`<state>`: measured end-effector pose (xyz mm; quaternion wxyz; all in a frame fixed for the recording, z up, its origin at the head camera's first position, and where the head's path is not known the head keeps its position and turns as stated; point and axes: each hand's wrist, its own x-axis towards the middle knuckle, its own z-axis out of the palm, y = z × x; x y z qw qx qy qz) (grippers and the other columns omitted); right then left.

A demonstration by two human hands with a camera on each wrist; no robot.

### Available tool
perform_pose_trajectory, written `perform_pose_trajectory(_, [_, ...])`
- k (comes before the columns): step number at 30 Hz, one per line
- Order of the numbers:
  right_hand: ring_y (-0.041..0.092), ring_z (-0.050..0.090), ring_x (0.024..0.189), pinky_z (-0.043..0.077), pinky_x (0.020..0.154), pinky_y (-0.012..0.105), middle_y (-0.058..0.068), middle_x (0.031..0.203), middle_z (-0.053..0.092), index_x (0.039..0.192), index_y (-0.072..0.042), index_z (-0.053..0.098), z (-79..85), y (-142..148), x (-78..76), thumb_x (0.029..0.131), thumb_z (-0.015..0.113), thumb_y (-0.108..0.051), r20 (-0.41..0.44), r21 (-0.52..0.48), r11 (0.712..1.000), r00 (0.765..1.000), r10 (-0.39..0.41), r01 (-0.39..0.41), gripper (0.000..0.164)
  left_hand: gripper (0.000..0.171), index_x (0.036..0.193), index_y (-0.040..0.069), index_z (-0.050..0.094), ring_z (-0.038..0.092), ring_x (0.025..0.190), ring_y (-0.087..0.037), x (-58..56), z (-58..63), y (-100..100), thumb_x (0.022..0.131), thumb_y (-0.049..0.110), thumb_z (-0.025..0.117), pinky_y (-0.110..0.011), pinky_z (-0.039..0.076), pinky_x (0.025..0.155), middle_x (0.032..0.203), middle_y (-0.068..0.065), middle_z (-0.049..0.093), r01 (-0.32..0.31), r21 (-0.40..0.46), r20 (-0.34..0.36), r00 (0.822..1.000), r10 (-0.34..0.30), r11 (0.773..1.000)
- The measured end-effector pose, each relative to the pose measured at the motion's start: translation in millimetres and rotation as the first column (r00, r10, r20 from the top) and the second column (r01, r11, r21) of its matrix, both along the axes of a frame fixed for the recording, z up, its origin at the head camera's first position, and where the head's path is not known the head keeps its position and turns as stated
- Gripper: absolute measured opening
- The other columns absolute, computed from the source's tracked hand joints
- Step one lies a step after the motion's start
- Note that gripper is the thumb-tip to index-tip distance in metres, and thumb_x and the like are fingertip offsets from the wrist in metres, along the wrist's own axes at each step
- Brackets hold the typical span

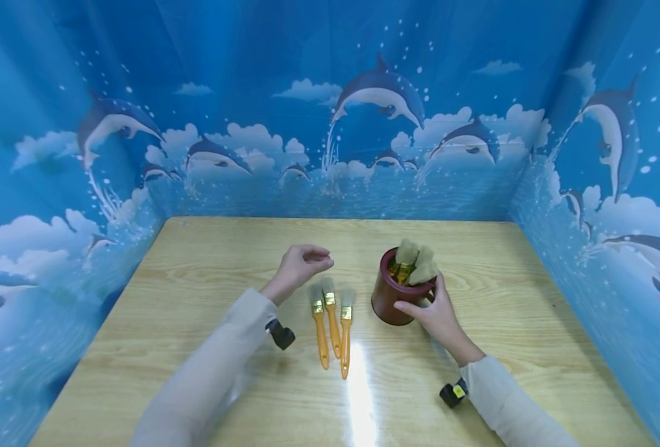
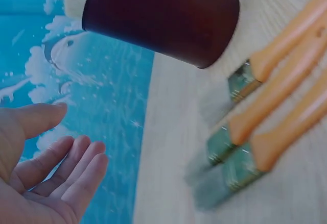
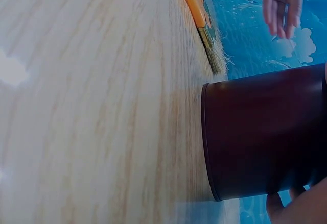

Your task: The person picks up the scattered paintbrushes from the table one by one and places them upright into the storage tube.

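Note:
My right hand (image 1: 437,315) grips a dark red-brown mug (image 1: 390,301) on its handle side, thumb on the near wall and fingers reaching up toward the rim. Several paintbrushes (image 1: 413,261) stand inside it, pale bristles upward. In the right wrist view the mug (image 3: 265,132) hides most of that hand. My left hand (image 1: 303,268) hovers left of the mug with nothing between its loosely bent fingers. Just below it in the head view, three flat paintbrushes (image 1: 345,335) with orange handles lie side by side, bristles pointing away from me; the left wrist view shows these brushes (image 2: 276,86) close up.
Everything stands on a light wood-grain table (image 1: 207,267). Blue curtains (image 1: 285,186) printed with dolphins hang along its back and sides. Each wrist carries a small black camera, the left camera (image 1: 281,335) near the brush handles.

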<state>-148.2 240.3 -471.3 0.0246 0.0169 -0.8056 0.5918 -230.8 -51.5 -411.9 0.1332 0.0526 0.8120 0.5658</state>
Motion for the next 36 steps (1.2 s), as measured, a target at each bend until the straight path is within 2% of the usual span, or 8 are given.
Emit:
perform_pose_trajectory(3, [0.031,0.022,0.141,0.023,0.112,0.058,0.008,0.154,0.022,0.153,-0.021,0.009,3.8,-1,1.6,0.080,0.079,-0.018,0.003,-0.009,1.000,1.000,0.003,-0.003,0.102,0.037,0.120,0.003,0.063,0.065,0.100,-0.023,2.9,-7.1,-9,0.088,0.021,0.070,-0.044,0.051,0.094,0.110,-0.010,0.068,-0.011,0.007,0.037,0.999,0.011,1.000])
perform_pose_trajectory(7, [0.034,0.023,0.141,0.023,0.112,0.059,0.012,0.153,0.023,0.152,-0.015,0.010,19.0,-6,8.1,0.080,0.078,-0.015,0.008,-0.018,1.000,1.000,0.009,-0.008,0.099,0.039,0.122,0.002,0.061,0.064,0.103,-0.025,6.3,-15.3,-19,0.090,0.021,0.069,-0.045,0.050,0.094,0.111,-0.010,0.067,-0.017,0.006,0.064,0.998,0.016,1.000])
perform_pose_trajectory(10, [0.034,0.023,0.141,0.023,0.112,0.058,0.014,0.153,0.023,0.152,-0.012,0.010,29.6,-10,12.9,0.081,0.078,-0.015,0.016,-0.011,1.000,1.000,0.009,-0.009,0.098,0.040,0.124,0.001,0.060,0.063,0.103,-0.026,8.4,-20.7,-26,0.090,0.021,0.068,-0.044,0.051,0.094,0.111,-0.011,0.067,-0.022,0.005,0.076,0.997,0.021,1.000])
perform_pose_trajectory(13, [0.035,0.023,0.140,0.023,0.112,0.059,0.015,0.153,0.023,0.152,-0.011,0.009,32.5,-11,14.0,0.082,0.077,-0.016,0.014,-0.004,1.000,1.000,0.010,-0.010,0.098,0.041,0.124,-0.001,0.059,0.063,0.102,-0.025,10.5,-26.5,-30,0.090,0.020,0.069,-0.042,0.051,0.093,0.111,-0.012,0.067,-0.035,-0.009,0.081,0.996,0.036,0.999])
perform_pose_trajectory(21, [0.036,0.023,0.140,0.023,0.112,0.060,0.016,0.153,0.022,0.152,-0.011,0.008,31.3,-11,13.4,0.081,0.077,-0.013,0.007,-0.001,1.000,1.000,0.012,-0.012,0.099,0.037,0.117,0.000,0.063,0.065,0.096,-0.022,20.4,-42.3,-42,0.087,0.020,0.072,-0.035,0.054,0.085,0.107,-0.012,0.068,-0.075,-0.092,0.114,0.990,0.085,0.993])
perform_pose_trajectory(26, [0.036,0.023,0.140,0.024,0.112,0.059,0.017,0.153,0.022,0.152,-0.009,0.008,30.9,-11,13.1,0.082,0.076,-0.011,0.010,0.005,1.000,1.000,0.009,-0.009,0.098,0.034,0.112,0.001,0.065,0.065,0.087,-0.019,28.5,-49.9,-45,0.085,0.019,0.073,-0.032,0.055,0.080,0.100,-0.011,0.068,-0.044,-0.157,0.142,0.988,0.067,0.987])
perform_pose_trajectory(32, [0.038,0.022,0.140,0.023,0.112,0.060,0.017,0.154,0.021,0.153,-0.010,0.006,30.7,-11,13.2,0.082,0.077,-0.014,0.020,0.010,1.000,1.000,0.007,-0.007,0.100,0.038,0.108,-0.003,0.065,0.065,0.082,-0.017,35.5,-58.4,-42,0.077,0.014,0.080,-0.029,0.056,0.076,0.095,-0.011,0.069,-0.024,-0.144,0.175,0.983,0.049,0.989])
perform_pose_trajectory(36, [0.036,0.022,0.141,0.023,0.112,0.059,0.014,0.154,0.021,0.153,-0.014,0.006,18.7,-6,8.0,0.081,0.078,-0.016,0.021,0.003,1.000,1.000,0.005,-0.005,0.101,0.043,0.107,-0.004,0.064,0.065,0.082,-0.018,39.1,-59.1,-36,0.073,0.016,0.083,-0.029,0.056,0.075,0.095,-0.011,0.068,-0.037,-0.158,0.182,0.981,0.066,0.987])
